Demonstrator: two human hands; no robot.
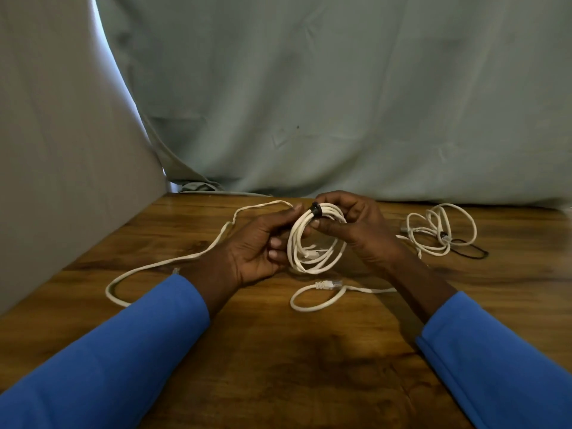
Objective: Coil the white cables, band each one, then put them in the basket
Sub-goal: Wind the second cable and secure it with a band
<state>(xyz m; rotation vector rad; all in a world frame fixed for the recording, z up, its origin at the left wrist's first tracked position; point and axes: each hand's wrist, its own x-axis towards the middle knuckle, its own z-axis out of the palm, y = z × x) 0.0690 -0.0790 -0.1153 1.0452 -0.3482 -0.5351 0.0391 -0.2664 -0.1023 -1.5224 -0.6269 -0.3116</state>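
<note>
My left grip [263,246] and right grip [356,224] both clasp the coiled white cable [309,261] above the middle of the desk [278,366], a black band [316,209] round its top. Another coil [439,230] lies near the far right edge.

Nearest me the wooden table [294,366] leaves open room, but a loose cable [173,261] trails at left, a plugged loop [318,297] lies ahead, and a tangled cable [439,230] sits at right.
</note>
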